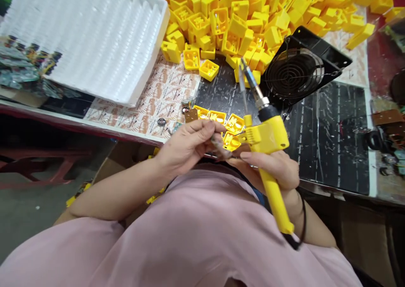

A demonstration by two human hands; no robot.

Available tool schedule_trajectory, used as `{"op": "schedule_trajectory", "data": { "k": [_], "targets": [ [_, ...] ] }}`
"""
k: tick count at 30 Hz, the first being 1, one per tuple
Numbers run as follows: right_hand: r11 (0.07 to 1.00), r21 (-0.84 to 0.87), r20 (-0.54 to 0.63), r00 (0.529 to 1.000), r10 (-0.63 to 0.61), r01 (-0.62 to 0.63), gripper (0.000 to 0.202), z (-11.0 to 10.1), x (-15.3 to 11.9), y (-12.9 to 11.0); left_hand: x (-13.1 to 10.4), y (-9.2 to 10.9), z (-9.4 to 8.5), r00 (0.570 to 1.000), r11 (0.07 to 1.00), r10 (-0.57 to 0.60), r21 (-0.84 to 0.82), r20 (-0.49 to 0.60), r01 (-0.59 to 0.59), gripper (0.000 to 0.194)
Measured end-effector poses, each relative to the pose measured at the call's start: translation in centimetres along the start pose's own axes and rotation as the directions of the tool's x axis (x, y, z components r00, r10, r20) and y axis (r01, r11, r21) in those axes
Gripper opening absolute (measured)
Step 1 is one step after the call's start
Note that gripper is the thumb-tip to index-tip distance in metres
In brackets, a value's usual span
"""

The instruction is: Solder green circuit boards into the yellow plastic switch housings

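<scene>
My right hand is closed around a yellow soldering gun; its metal tip points up and away from me, beside a thin feed tube. My left hand is closed in a pinch near the table's front edge. At its fingertips is a small blurred piece that I cannot make out. Just beyond the fingers, several open yellow plastic housings sit in a group, with a brown block to their left. A small round metal part lies further left on the table.
A big heap of yellow housings covers the back. A white foam tray stands at left, with wired circuit boards at its left side. A black fan leans behind the soldering gun. More parts lie at far right.
</scene>
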State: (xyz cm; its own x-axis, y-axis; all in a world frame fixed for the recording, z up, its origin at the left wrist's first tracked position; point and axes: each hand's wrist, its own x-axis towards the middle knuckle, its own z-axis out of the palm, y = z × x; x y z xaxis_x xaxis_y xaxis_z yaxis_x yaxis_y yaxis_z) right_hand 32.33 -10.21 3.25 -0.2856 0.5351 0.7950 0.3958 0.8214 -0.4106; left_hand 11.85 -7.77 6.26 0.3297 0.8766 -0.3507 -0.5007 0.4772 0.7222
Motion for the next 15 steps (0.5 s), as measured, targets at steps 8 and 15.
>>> {"op": "schedule_trajectory", "data": {
  "k": [8, 15],
  "targets": [
    [0.988, 0.019, -0.066, 0.985, 0.156, -0.155, 0.035, -3.3, -1.8, 1.6, 1.0, 6.9, -3.5, 0.944, -0.184, 0.082, 0.936, 0.319, -0.301, 0.024],
    [0.907, -0.158, -0.212, 0.911, 0.355, -0.39, 0.059, -5.3, -3.7, 0.5, 2.2, 4.7, -3.9, 0.97, -0.483, -0.013, 0.848, 0.243, -0.219, 0.026]
  ]
}}
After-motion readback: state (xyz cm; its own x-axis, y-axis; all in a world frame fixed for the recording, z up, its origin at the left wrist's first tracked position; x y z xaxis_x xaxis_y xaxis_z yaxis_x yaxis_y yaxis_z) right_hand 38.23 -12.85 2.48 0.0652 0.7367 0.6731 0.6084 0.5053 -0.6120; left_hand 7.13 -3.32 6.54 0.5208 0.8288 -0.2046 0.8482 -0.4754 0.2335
